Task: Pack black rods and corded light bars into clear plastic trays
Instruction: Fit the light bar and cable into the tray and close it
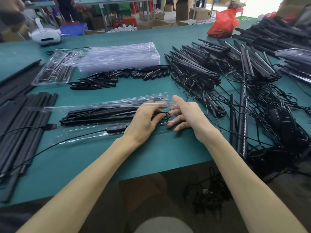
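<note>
Left grip (144, 121) seemingly on cord coil (164, 115)

A white headset-like device (45, 34) sits at the far left of the green table (101, 162), and a red plastic bag (223, 24) stands at its far edge. Beyond are cardboard boxes (198, 13), red stools (128, 21) and a blue crate (73, 29).
</note>
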`<state>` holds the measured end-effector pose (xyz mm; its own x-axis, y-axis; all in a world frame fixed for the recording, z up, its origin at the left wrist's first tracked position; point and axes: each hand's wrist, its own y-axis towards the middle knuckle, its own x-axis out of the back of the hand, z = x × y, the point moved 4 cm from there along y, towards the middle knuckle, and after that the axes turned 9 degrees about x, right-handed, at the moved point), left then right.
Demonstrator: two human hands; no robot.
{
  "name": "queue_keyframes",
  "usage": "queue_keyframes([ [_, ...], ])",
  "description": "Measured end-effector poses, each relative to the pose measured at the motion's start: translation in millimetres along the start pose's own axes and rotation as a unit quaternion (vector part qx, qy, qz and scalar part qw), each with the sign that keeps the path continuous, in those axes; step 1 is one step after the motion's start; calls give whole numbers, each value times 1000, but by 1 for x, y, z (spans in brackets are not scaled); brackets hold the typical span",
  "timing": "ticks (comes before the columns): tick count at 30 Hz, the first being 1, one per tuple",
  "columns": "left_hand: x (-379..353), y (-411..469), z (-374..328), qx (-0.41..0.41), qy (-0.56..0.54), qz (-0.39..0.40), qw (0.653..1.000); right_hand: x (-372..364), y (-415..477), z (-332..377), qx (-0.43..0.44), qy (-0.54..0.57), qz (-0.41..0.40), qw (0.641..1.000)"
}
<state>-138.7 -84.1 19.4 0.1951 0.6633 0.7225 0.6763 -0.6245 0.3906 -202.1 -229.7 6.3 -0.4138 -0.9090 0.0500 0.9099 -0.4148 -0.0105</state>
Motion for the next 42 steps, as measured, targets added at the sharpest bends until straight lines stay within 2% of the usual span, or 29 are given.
queue_keyframes([
  [7, -1, -4, -6, -22, 21, 15, 999, 0, 0, -1, 9, -3, 6, 1000],
  [13, -3, -16, -9, -34, 122, 10, 992, 0, 1, -3, 16, -18, 9, 1000],
  [18, 0, -23, -11, -51, 167, 73, 982, 1, 0, -4, 25, -43, 20, 999],
  [24, -5, -28, 1, -2, 261, 140, 955, -2, -1, -4, 47, -54, 18, 997],
  [42, -2, -37, -2, -17, 255, 194, 947, -4, 10, -14, 31, -92, -25, 995],
])
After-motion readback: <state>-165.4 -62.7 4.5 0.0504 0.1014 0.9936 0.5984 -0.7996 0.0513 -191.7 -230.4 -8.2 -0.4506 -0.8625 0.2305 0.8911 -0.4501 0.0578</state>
